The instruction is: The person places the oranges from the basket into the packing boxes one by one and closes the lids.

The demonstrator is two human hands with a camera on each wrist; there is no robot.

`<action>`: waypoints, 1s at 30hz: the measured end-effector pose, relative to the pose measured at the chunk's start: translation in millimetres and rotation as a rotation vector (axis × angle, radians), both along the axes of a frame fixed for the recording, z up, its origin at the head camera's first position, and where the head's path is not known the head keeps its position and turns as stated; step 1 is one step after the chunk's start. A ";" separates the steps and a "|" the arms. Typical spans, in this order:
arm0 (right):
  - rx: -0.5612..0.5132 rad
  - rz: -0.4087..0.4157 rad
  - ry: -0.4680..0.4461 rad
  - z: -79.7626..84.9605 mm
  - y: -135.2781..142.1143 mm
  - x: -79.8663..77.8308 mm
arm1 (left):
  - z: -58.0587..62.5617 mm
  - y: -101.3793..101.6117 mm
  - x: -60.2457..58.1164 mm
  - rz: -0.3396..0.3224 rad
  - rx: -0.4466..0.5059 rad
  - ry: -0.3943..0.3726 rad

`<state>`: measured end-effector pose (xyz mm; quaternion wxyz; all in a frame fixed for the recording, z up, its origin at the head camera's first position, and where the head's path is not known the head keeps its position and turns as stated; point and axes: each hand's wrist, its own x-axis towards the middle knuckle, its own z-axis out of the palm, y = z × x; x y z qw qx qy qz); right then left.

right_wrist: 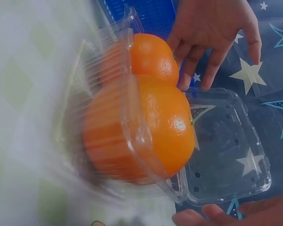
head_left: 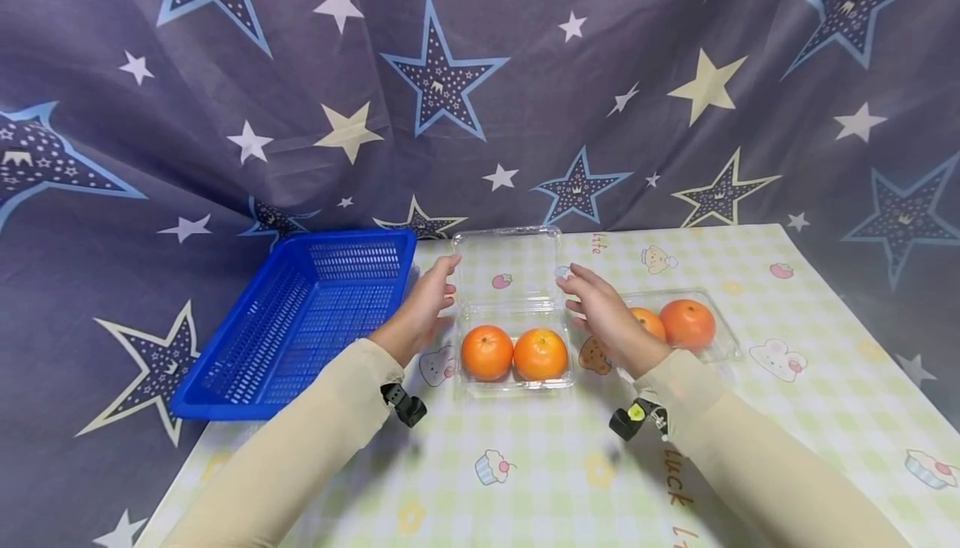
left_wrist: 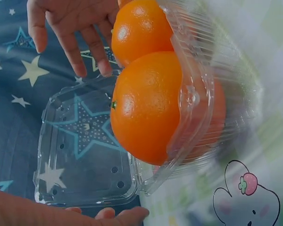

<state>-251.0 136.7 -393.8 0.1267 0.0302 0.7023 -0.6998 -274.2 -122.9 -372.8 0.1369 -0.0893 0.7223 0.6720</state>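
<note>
A clear plastic clamshell box [head_left: 517,385] stands with its lid [head_left: 507,261] folded back, away from me. Inside its base sit two oranges side by side, a left orange [head_left: 487,353] and a right orange [head_left: 541,355]. My left hand [head_left: 426,306] is just left of the lid, fingers loosely extended and holding nothing. On the other side, my right hand [head_left: 606,308] hovers near the lid's right edge, its fingers spread and slightly bent, also holding nothing. Both wrist views show the lid [left_wrist: 85,141] between the two hands; any light contact with its edges is hard to tell.
At the left lies a blue plastic basket [head_left: 300,238] with slotted walls. Behind my right wrist is a second clear container [head_left: 724,338] with an orange fruit [head_left: 687,325] and another partly hidden one [head_left: 649,323]. A checked cloth covers the table; a star-patterned curtain [head_left: 480,173] hangs behind.
</note>
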 end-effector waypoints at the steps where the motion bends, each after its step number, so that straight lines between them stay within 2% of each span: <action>1: 0.006 0.000 0.004 0.4 0.1 1.0 | 0.8 -0.2 1.1 0.001 -0.003 0.004; 11: 0.058 0.015 0.052 2.2 4.9 12.1 | 10.3 0.8 12.1 0.010 -0.040 0.046; 16: 0.097 0.037 0.087 -0.6 6.5 17.3 | 13.5 -0.8 24.2 0.047 0.013 0.045; 22: 0.095 0.024 0.089 -1.9 3.3 27.3 | 9.0 -1.5 40.5 0.072 0.095 0.058; 26: 0.055 0.006 0.080 -2.6 0.8 35.3 | 3.2 -1.1 49.0 0.090 0.139 0.071; 30: -0.007 -0.023 0.030 -3.8 -1.0 43.0 | -2.8 -1.6 56.6 0.093 0.164 0.076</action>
